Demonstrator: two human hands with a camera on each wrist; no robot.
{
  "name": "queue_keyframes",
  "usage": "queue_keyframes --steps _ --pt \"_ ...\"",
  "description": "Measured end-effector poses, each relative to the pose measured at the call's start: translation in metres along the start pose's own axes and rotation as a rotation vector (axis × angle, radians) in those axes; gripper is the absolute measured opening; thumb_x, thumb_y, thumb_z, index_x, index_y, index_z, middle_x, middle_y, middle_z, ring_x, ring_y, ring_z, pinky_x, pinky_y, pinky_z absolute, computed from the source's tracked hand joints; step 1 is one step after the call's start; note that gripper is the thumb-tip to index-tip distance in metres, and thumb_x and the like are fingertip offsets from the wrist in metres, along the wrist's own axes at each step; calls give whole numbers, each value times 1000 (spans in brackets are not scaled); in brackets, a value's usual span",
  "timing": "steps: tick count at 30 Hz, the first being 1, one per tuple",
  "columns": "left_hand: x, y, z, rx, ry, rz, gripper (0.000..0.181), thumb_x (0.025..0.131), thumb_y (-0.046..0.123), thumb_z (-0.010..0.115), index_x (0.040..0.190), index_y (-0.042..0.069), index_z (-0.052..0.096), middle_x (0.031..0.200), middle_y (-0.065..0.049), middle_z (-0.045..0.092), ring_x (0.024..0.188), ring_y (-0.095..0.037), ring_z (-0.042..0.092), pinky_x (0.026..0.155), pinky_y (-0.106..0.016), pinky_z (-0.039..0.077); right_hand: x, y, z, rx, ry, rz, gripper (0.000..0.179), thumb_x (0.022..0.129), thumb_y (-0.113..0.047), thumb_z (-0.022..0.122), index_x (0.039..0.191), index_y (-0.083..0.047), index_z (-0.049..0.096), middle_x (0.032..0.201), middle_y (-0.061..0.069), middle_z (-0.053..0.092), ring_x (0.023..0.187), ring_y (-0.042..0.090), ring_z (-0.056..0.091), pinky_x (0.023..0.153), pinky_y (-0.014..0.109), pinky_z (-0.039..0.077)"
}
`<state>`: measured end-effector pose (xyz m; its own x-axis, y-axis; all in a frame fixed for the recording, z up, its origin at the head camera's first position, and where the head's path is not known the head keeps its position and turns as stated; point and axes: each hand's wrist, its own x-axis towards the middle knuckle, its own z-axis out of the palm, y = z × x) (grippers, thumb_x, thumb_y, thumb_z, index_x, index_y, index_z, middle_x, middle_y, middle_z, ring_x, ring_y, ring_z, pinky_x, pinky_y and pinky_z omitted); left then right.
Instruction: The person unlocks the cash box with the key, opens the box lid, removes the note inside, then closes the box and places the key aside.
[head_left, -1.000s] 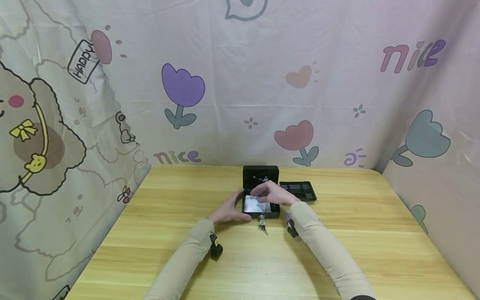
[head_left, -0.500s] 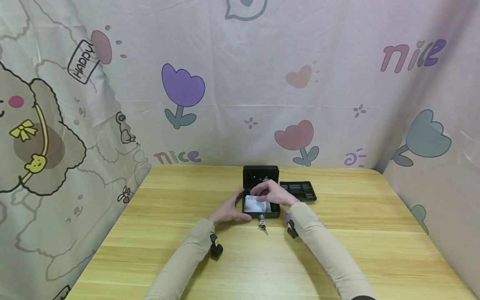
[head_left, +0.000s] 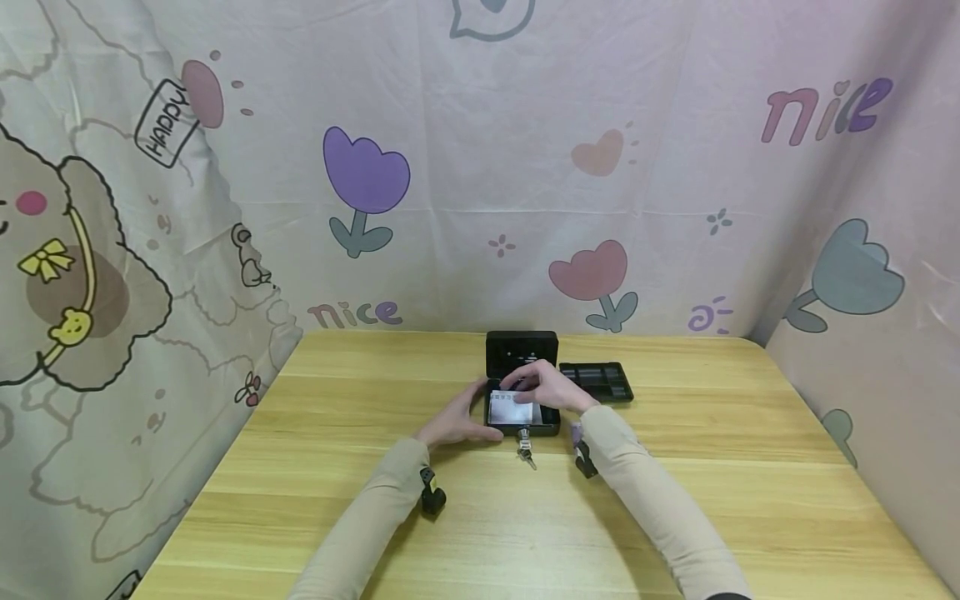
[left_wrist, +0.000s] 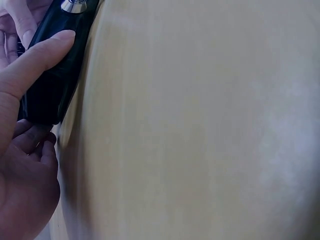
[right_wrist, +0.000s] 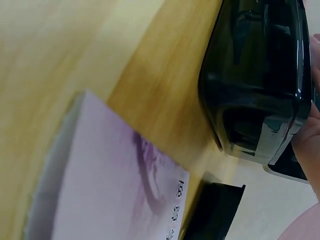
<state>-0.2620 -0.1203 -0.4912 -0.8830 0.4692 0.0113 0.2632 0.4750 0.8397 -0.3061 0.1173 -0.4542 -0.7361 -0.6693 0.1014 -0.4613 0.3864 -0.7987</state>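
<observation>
A black box [head_left: 553,417] stands on the table with its lid [head_left: 521,346] raised. White paper [head_left: 510,411] lies inside it, with small print along the far edge. My left hand [head_left: 457,417] grips the box at its left front corner; in the left wrist view the thumb [left_wrist: 55,47] presses the front wall, below a silver lock [left_wrist: 74,6]. My right hand [head_left: 551,387] reaches over the right side with bent fingers at the paper's far edge. Whether they pinch the paper is hidden. Keys [head_left: 527,454] hang at the lock, down to the table.
Right of the box lies a black compartment tray [head_left: 613,383]. A purple and white printed packet [right_wrist: 115,175] is near my right wrist, mostly covered by the sleeve in the head view. A patterned cloth [head_left: 465,275] hangs behind the wooden table [head_left: 375,367].
The paper in the box has shifted slightly, and print now shows along its far edge. My hands stay almost where they were.
</observation>
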Motion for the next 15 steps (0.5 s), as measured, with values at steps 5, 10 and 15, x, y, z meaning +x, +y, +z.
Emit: queue_keyframes --steps 5,10,15 --pt "0 -1 0 4 5 -4 108 75 23 89 158 3 23 164 -21 29 152 -37 29 127 -53 25 -1 -2 1 -29 73 -12 23 91 0 68 112 -6 76 116 14 74 99 22 71 86 32 61" --pt "0 0 0 19 8 -32 112 74 26 90 159 3 22 165 -20 27 153 -37 28 127 -55 24 -4 -7 -1 -22 172 -8 18 91 -3 68 107 -7 77 110 14 76 89 16 68 78 25 58" --pt "-1 2 0 18 7 -55 113 74 27 90 160 4 20 166 -20 25 153 -37 27 127 -54 23 -6 -10 -4 -16 224 9 18 93 -3 68 107 -6 77 108 16 75 87 20 68 77 27 57"
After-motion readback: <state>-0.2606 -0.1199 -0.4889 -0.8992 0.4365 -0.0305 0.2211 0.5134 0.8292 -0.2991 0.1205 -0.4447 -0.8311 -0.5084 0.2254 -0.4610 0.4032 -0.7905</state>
